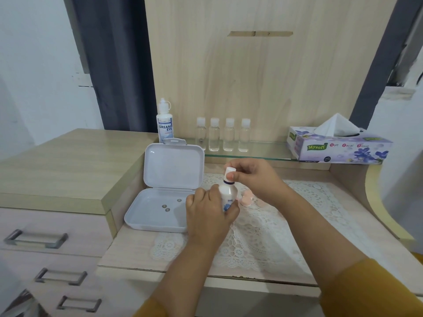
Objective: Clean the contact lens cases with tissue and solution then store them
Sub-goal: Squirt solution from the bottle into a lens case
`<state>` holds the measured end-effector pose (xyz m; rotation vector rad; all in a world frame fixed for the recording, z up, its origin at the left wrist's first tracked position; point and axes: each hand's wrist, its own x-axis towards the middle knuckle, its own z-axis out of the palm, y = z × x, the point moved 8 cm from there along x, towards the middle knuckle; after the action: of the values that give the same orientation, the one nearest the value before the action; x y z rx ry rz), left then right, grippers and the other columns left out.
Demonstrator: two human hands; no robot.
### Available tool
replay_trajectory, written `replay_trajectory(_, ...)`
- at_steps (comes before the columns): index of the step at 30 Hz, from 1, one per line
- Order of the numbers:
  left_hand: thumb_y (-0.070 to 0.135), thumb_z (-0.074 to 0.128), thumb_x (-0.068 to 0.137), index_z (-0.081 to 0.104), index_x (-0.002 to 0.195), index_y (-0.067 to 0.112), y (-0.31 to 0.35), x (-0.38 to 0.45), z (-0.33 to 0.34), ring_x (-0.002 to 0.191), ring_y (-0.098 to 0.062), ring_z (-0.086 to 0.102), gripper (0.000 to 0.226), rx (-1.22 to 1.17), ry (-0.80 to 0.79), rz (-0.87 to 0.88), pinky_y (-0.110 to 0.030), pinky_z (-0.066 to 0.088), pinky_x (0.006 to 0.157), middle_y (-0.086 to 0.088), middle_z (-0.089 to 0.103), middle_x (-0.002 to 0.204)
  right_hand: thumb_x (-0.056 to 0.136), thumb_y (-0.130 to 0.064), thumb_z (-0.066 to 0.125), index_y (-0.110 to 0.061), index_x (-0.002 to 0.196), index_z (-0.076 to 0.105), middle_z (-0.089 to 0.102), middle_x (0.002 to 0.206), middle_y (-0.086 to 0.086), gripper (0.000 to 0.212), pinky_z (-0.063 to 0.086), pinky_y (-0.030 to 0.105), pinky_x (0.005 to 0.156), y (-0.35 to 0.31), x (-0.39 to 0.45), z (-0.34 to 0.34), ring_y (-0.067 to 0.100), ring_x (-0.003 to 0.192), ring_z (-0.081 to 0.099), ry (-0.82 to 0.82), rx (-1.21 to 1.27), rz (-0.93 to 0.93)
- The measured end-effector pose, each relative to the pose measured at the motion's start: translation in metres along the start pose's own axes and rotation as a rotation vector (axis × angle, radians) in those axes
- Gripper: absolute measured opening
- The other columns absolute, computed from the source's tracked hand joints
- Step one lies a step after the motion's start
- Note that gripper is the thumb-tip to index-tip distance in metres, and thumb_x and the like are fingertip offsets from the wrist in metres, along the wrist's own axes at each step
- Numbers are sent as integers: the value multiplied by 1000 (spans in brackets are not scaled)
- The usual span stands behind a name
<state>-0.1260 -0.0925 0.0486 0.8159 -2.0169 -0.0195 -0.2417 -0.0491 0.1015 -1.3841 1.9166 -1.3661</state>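
Observation:
My left hand grips the body of a small white solution bottle held upright over the lace mat. My right hand pinches the bottle's white cap at the top. A pink contact lens case lies on the mat just behind the bottle, partly hidden by my hands. The open white storage box sits to the left, lid up, with three small round items inside. A tissue box with a tissue sticking out stands on the glass shelf at the right.
A Dream Eye solution bottle and several small clear bottles stand along the back on the glass shelf. A raised drawer unit borders the left. The white lace mat covers the lower desk surface.

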Motion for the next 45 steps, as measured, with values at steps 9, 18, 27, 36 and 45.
replay_trajectory(9, 57, 46, 79, 61, 87, 17, 1, 1, -1, 71, -16, 49, 43, 1, -10, 1, -29, 24, 70, 9, 58, 69, 82, -16, 74, -28, 114, 53, 66, 89, -8, 40, 49, 25, 80, -1, -2, -9, 7, 84, 60, 89, 69, -19)
replay_trajectory(18, 56, 47, 78, 61, 88, 17, 0, 0, 2, 72, -17, 49, 43, 12, -28, -4, -31, 31, 70, 8, 60, 70, 83, -18, 74, -29, 118, 50, 68, 92, -7, 44, 42, 20, 76, -5, -4, -10, 4, 84, 62, 133, 17, -20)
replay_trajectory(27, 56, 48, 77, 61, 88, 16, 3, 0, 2, 71, -19, 49, 44, -4, -13, 45, -31, 25, 70, 7, 59, 67, 86, -12, 71, -24, 118, 52, 71, 88, -3, 40, 45, 14, 74, -7, -7, -22, 6, 87, 66, 241, 111, -38)
replay_trajectory(36, 56, 47, 76, 61, 92, 17, -2, 0, 5, 72, -18, 48, 44, 15, -39, 11, -32, 24, 71, 8, 59, 71, 88, -6, 65, -22, 121, 51, 63, 100, 0, 39, 43, 16, 65, 66, -34, -41, 5, 87, 60, 288, -104, 161)
replay_trajectory(45, 54, 46, 76, 60, 94, 16, -2, -1, 6, 74, -19, 47, 44, 1, -52, 0, -33, 31, 72, 7, 59, 72, 89, -9, 62, -25, 118, 51, 63, 101, -8, 34, 36, 11, 70, 88, -53, -32, 10, 98, 56, 258, -246, 173)
